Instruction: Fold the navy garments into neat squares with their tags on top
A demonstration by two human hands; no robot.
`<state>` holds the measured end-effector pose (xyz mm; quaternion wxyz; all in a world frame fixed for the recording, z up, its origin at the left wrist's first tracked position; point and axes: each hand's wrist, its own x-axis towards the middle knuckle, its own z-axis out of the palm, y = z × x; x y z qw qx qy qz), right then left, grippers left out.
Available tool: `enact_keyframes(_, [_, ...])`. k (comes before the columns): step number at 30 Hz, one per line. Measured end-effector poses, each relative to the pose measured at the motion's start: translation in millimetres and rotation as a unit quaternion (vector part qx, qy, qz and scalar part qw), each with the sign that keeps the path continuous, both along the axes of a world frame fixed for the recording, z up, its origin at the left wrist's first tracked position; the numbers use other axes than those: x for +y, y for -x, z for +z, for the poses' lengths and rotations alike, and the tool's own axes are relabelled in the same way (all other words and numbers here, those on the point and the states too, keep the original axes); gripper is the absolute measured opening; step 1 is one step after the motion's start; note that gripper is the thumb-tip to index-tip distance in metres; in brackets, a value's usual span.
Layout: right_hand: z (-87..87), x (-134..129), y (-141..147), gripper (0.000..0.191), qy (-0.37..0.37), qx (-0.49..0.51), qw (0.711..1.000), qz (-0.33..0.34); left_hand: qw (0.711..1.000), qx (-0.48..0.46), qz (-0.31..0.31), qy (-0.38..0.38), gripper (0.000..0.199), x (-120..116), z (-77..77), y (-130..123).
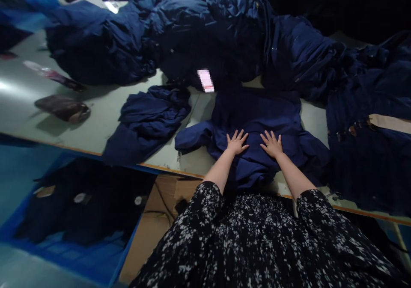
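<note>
A navy blue garment lies spread on the table in front of me, its sleeve-like side parts reaching out left and right. My left hand rests flat on it, fingers spread. To its right my right hand also lies flat on the cloth with the fingers apart. Neither hand grips anything. The garment's near edge is bunched and reaches the table's front edge, close to my body. Left of it sits a crumpled navy garment.
Large heaps of navy garments line the back of the table. A stack with a pale tag is at right. A dark pouch lies at left. Below stand a blue crate of dark clothes and a cardboard box.
</note>
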<state>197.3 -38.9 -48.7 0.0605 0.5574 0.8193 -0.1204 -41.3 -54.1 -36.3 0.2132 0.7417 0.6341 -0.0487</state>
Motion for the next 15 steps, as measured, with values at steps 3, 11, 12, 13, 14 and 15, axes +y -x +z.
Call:
enact_keyframes(3, [0.3, -11.3, 7.6, 0.06, -0.033, 0.008, 0.999, 0.017, 0.999, -0.008, 0.006, -0.048, 0.07, -11.4, 5.3, 8.0])
enact_keyframes(11, [-17.6, -44.3, 8.7, 0.06, -0.017, 0.028, 0.998, 0.058, 0.995, -0.065, 0.039, -0.063, 0.049, -64.3, -9.7, 65.7])
enact_keyframes(12, [-16.7, -42.6, 6.7, 0.06, -0.009, 0.032, 0.998, 0.057, 0.994, -0.081, 0.036, -0.064, 0.047, -67.5, -12.3, 72.1])
enact_keyframes(13, [-14.3, -41.0, 5.3, 0.06, 0.002, 0.037, 0.998, 0.054, 0.992, -0.099, 0.034, -0.075, 0.045, -70.6, -14.3, 77.4])
enact_keyframes(14, [-10.5, -40.0, 4.8, 0.061, 0.013, 0.041, 0.998, 0.047, 0.988, -0.116, 0.036, -0.093, 0.044, -73.9, -15.7, 81.9])
enact_keyframes(15, [-5.8, -40.4, 5.7, 0.061, 0.021, 0.047, 0.998, 0.035, 0.984, -0.13, 0.04, -0.114, 0.042, -77.8, -16.6, 85.6])
